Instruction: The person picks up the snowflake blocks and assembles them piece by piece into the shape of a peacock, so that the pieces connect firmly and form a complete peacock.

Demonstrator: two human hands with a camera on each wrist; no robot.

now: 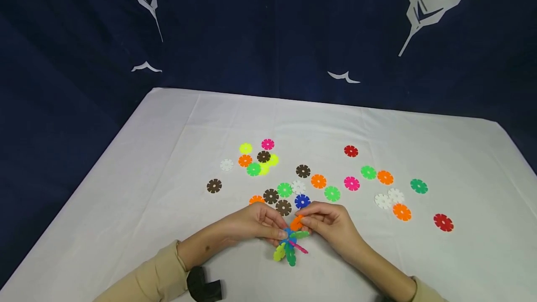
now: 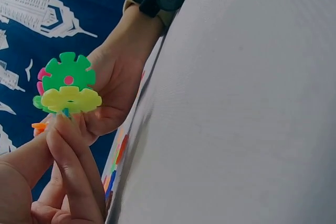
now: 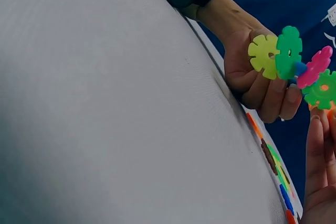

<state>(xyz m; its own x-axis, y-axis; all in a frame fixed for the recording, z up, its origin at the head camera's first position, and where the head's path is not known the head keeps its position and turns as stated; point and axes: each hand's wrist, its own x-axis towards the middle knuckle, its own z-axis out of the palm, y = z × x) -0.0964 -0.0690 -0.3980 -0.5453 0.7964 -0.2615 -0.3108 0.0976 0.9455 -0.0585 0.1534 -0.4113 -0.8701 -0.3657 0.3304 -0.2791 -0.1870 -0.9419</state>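
Observation:
My left hand (image 1: pixel 266 223) pinches a blue notched plastic disc (image 1: pixel 287 233) just above the near part of the table. Around its rim stand several more discs: a yellow disc (image 3: pixel 262 56), a dark green disc (image 3: pixel 289 51), a pink disc (image 3: pixel 316 66) and a light green disc (image 3: pixel 321 90). Between thumb and fingers, my right hand (image 1: pixel 333 224) holds an orange disc (image 1: pixel 296 223) at the blue disc's far edge. In the left wrist view, fingers hide most of the blue and orange discs.
Loose notched discs lie scattered over the white tablecloth (image 1: pixel 180 162) beyond the hands, among them a royal blue disc (image 1: pixel 302 201) close to the right fingers and a brown disc (image 1: pixel 283 207). Farther right lies a red disc (image 1: pixel 443 222). A dark blue patterned curtain (image 1: pixel 251 27) hangs behind the table.

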